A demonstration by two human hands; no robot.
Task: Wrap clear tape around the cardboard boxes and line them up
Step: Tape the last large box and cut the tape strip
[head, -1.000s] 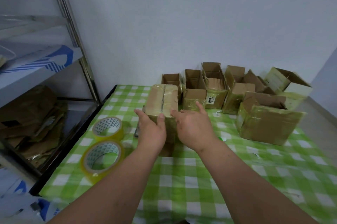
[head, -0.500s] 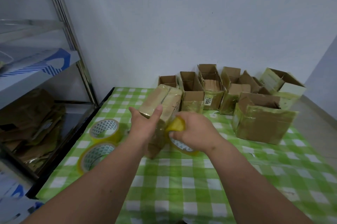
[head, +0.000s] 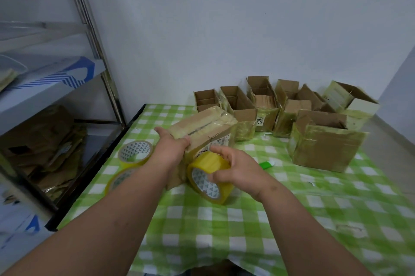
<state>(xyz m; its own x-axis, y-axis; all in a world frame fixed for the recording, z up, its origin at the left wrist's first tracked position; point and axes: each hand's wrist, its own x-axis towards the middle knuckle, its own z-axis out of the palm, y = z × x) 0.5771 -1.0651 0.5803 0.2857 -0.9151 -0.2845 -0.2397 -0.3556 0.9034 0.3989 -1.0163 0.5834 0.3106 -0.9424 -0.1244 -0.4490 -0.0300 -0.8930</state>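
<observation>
Gripping the taped cardboard box (head: 203, 128) at its near end, the left hand (head: 171, 150) tilts it up off the bench (head: 224, 226). At its 5 o'clock the right hand (head: 235, 169) clasps a yellow-tinted tape roll (head: 208, 177) touching the box. Open boxes (head: 258, 105), insides mostly hidden, line the far edge at 12 to 2 o'clock. Two spare tape rolls (head: 134, 152) sit near the left edge at 9 o'clock.

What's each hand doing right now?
Left hand: grips the closed, tape-wrapped brown cardboard box, tilted.
Right hand: fingers curled round the yellowish roll of clear tape.
</observation>
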